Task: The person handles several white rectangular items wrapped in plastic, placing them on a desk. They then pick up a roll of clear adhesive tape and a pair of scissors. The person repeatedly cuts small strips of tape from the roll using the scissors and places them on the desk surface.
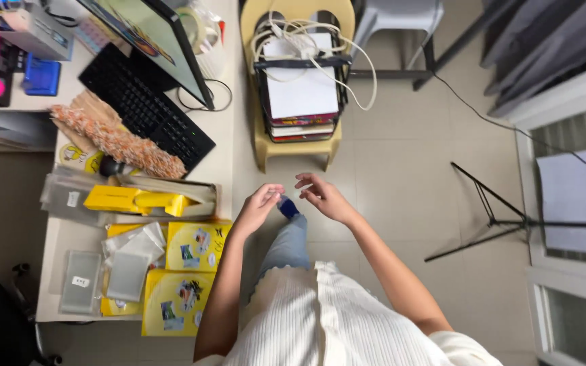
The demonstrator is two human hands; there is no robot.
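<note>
My left hand [259,207] and my right hand [321,196] are raised close together over my knee, above the tiled floor. The left fingertips are curled and seem to pinch a small, pale see-through piece [287,196]; it is too small to make out. Just right of that piece, the fingers of my right hand are spread apart, and whether they touch it is unclear. Below the hands my leg in blue jeans [286,244] ends in a dark blue foot [289,207].
A white desk [228,163] on the left carries yellow card sheets with small pictures [197,245], clear sleeves [127,274], a yellow-filled box [145,200], a black keyboard [145,107] and a monitor [154,37]. Ahead a beige plastic chair [298,146] holds stacked papers and cables. A black stand [490,217] is at the right.
</note>
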